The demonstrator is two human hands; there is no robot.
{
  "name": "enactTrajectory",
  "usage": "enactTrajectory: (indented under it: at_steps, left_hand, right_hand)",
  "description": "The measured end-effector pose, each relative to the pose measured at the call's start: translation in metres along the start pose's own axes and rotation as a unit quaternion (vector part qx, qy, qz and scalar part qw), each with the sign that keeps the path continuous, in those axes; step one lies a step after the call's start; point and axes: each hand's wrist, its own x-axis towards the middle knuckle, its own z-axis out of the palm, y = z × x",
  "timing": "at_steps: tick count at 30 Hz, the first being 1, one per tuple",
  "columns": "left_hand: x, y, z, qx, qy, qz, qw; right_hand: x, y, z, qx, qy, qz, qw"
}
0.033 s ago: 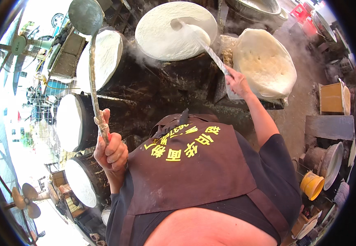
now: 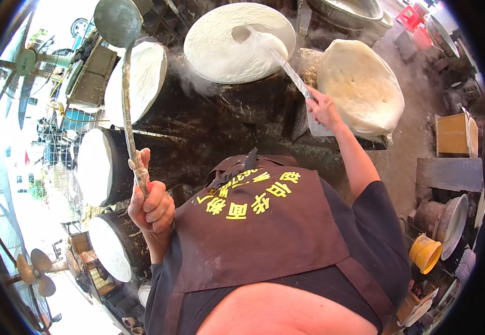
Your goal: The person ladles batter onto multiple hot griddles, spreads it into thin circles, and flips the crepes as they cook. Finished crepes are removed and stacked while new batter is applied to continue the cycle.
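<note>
My left hand (image 2: 152, 206) is closed around the crusted handle of a long ladle (image 2: 117, 23), held upright. The ladle's round grey metal bowl is at the top left, apart from the vats. My right hand (image 2: 324, 109) grips a long, white-coated stirring tool (image 2: 291, 72), stretched out ahead. Its far end reaches into the white, batter-like mass (image 2: 214, 42) filling a large round vat at top centre; its head is partly hidden there. Beside my right hand lies a big pale, dough-like slab (image 2: 359, 86) with a dimpled surface, resting on a dark support.
More dark vats with white contents, including one (image 2: 142, 75), curve down the left side. Two fans (image 2: 36, 272) stand at the far left. A metal basin (image 2: 351, 8) is at the top right. On the right are a yellow bucket (image 2: 425, 253) and a wooden box (image 2: 452, 135). Steam drifts around the vats.
</note>
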Motion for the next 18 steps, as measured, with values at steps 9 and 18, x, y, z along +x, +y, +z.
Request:
enactTrajectory:
  at_steps: [9, 18]
  left_hand:
    - [0.018, -0.021, 0.022, -0.057, 0.001, 0.011, 0.998]
    - [0.046, -0.034, 0.041, -0.049, 0.004, -0.005, 0.999]
  right_hand:
    - [0.006, 0.039, -0.012, -0.15, -0.029, -0.262, 0.953]
    - [0.073, 0.0, -0.053, -0.221, 0.002, -0.169, 0.961]
